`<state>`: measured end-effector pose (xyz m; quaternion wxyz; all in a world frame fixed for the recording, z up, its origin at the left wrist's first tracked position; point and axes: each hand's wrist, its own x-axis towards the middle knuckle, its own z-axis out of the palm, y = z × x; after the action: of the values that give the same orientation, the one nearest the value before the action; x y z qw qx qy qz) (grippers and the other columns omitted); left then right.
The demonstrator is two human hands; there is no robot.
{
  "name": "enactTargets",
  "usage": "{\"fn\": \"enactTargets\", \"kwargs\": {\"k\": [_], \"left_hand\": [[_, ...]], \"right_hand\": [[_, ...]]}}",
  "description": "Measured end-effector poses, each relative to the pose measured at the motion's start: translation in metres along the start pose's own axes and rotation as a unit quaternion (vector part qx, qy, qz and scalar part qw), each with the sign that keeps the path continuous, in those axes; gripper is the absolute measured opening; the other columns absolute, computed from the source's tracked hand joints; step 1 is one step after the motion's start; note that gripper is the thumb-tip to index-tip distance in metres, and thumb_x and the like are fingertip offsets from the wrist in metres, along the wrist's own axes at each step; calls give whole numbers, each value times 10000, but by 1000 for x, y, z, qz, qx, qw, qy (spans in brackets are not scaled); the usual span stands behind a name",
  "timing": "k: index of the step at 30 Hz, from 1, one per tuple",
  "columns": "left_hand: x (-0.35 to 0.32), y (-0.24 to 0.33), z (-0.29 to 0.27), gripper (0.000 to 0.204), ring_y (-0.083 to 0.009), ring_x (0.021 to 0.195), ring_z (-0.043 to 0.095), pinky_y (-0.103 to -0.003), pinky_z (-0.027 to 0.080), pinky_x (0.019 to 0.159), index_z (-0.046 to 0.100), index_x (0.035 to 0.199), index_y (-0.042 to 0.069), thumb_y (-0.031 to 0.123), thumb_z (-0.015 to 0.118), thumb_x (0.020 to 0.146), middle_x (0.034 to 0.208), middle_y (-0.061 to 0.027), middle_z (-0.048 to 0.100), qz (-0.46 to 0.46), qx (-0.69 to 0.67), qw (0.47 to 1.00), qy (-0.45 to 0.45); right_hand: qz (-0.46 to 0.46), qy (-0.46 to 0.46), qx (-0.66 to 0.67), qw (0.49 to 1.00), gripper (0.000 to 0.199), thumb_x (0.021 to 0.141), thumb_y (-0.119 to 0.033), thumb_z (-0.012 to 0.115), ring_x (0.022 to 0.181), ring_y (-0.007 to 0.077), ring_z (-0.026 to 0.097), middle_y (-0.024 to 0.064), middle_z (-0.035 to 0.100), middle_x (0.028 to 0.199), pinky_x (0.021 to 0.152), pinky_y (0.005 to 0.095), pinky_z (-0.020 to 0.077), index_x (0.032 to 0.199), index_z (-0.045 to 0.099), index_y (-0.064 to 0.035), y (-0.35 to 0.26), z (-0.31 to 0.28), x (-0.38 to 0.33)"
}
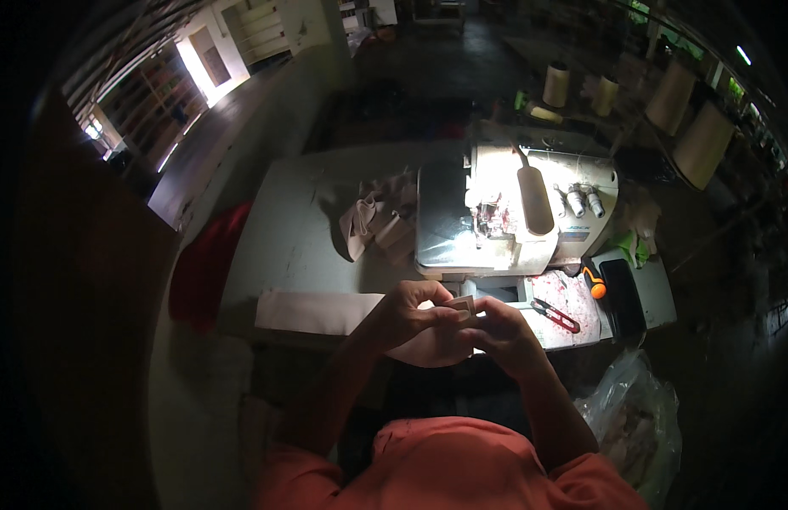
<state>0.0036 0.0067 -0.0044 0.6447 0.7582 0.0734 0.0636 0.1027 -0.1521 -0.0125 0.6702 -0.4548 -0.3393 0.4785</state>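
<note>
with fingertips closed, your left hand (415,308) and right hand (504,333) pinch a small square (464,303) before the machine (572,223), above pale cloth (322,313) trailing left; both look light, the cloth soft and limp, best held by the edges.

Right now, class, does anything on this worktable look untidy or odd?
Mildly: the pale fabric heap left of the sewing machine lies crumpled, whereas the left end of the fabric strip lies flat.
</note>
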Motion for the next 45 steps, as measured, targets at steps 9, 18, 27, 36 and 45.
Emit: {"fn": "enactTargets", "kwargs": {"k": [9, 18, 27, 36, 45], "left_hand": [[-2, 16, 7, 162, -57, 656, 497, -204, 410, 579, 567, 760, 14, 174, 580, 775, 690, 4, 550, 23, 48, 996, 72], [22, 32, 11, 129, -85, 639, 525, -229, 426, 575, 576, 779, -2, 123, 586, 749, 681, -44, 571, -11, 146, 978, 148], [71, -12, -1, 143, -228, 660, 538, -317, 436, 598, 599, 816, 30, 66, 592, 678, 709, -94, 539, 232, 453, 853, 116], [89, -16, -8, 97, -249, 696, 511, -331, 425, 616, 552, 774, 27, 25, 530, 680, 746, -99, 499, 200, 399, 887, 117], [76, -15, 3, 141, -306, 792, 520, -358, 416, 725, 542, 796, -15, 12, 535, 658, 812, -153, 529, 284, 474, 819, 154]], "right_hand": [[6, 87, -152, 985, 382, 739, -3, 582, 779, 126, 570, 109, 585, 834, 671, 232, 476, 1077, 404, 2, -19, 13, -8], [-4, 104, -15, 994, 260, 784, -75, 551, 671, 110, 572, 80, 580, 764, 583, 204, 442, 1004, 463, 32, -1, -3, 8], [-44, 198, -58, 977, 195, 764, -5, 547, 616, 116, 561, 89, 561, 779, 571, 222, 476, 935, 465, 38, 36, -31, 37], [-45, 232, 22, 971, 193, 790, -10, 522, 634, 115, 555, 88, 572, 811, 574, 218, 472, 972, 521, 53, 33, -28, 46], [-35, 240, -7, 970, 187, 812, -18, 493, 682, 132, 569, 96, 579, 843, 611, 232, 482, 986, 527, 41, 35, -33, 52]]}}
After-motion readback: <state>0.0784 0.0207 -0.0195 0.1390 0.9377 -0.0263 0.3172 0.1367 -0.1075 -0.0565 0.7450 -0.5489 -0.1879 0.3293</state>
